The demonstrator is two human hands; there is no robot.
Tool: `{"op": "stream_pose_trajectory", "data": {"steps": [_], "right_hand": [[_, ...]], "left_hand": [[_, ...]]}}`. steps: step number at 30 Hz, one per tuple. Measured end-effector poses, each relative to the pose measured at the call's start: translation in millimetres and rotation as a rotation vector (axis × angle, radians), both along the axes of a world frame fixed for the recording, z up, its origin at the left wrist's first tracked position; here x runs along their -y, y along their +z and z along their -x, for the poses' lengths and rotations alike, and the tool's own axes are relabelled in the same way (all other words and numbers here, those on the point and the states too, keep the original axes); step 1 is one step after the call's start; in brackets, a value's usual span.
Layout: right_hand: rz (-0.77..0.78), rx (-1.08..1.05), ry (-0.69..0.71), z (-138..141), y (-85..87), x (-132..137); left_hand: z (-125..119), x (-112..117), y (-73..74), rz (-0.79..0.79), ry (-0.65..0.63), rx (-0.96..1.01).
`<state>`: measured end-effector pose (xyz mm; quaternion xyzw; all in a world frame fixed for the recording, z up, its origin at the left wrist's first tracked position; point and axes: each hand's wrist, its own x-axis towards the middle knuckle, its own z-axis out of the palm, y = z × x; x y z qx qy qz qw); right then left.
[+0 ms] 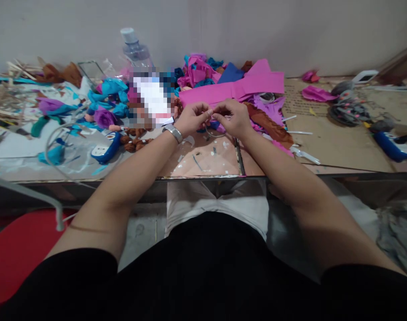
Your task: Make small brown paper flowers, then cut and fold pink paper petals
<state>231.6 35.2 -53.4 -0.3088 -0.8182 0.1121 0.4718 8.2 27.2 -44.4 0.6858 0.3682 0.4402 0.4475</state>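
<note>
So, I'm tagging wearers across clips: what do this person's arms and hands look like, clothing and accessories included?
Both forearms are bare below short black sleeves. The left hand has a silver metal watch band at its wrist. The right hand has nothing on its wrist. Neither hand wears a glove; rings, if any, are too small to tell.

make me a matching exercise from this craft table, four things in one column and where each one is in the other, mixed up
Things
1. clear plastic water bottle
2. silver metal wristwatch
3. long pink paper sheet
4. purple paper rose

Places
a. on the wrist of the left hand
b. among teal paper scraps on the left part of the table
c. upright at the back, by the wall
d. lying flat just beyond the right hand

Pairs: 1-c, 2-a, 3-d, 4-b
</note>
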Motion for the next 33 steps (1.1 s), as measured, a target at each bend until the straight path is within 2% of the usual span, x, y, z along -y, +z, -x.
{"op": "stream_pose_trajectory", "data": {"steps": [6,13,20,24,28,33], "right_hand": [[0.008,-0.004,-0.019,1.4,-1.0,-0.1],[0.040,-0.026,0.027,0.8,1.9,4.4],[0.021,-0.026,-0.006,2.6,3.8,5.5],[-0.020,-0.025,-0.005,2.5,6.7,6.7],[0.027,-0.008,-0.040,2.6,10.0,9.8],[0.035,0.005,-0.035,2.6,10.2,10.2]], "left_hand": [[-1.8,-2.3,-2.9,-0.028,0.006,-0.036],[-1.9,-3.0,-2.2,0.027,-0.043,-0.013],[-0.9,-1.5,1.0,0.067,-0.052,0.020],[-1.8,-1.3,2.1,0.039,-0.011,0.036],[-2.6,-0.5,2.5,0.011,0.038,0.026],[-2.5,0.4,0.9,0.060,0.053,0.043]]}}
